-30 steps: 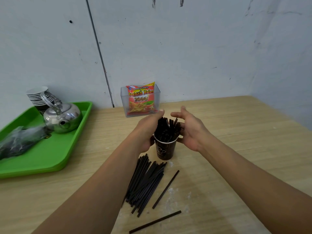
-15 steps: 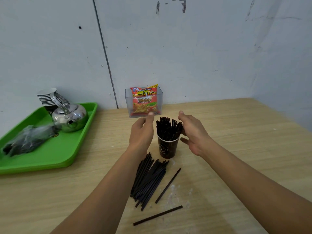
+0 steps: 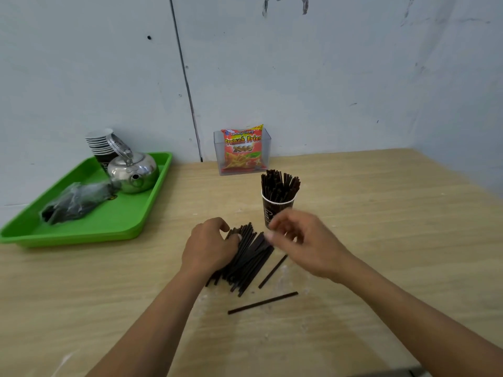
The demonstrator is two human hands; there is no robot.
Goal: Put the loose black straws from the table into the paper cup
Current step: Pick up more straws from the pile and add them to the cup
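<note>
Left hand (image 3: 211,247) curls round the pile of black straws (image 3: 245,263) on the tabletop (image 3: 381,240); the blurred right hand (image 3: 304,240), its grip unclear, hovers alongside. The paper cup (image 3: 275,213) stands just beyond its fingers. Squaring the bundle's ends first should ease entry; 2 stray straws (image 3: 262,302) lie nearer the wrists.

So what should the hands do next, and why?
Probably gather a bunch from the pile and lift it into the paper cup: the left hand curls over the pile, the blurred right hand is beside it, and the cup stands just behind.

a drinks corner: kettle (image 3: 132,171), stacked cups (image 3: 99,141), snack packet (image 3: 243,151).
</note>
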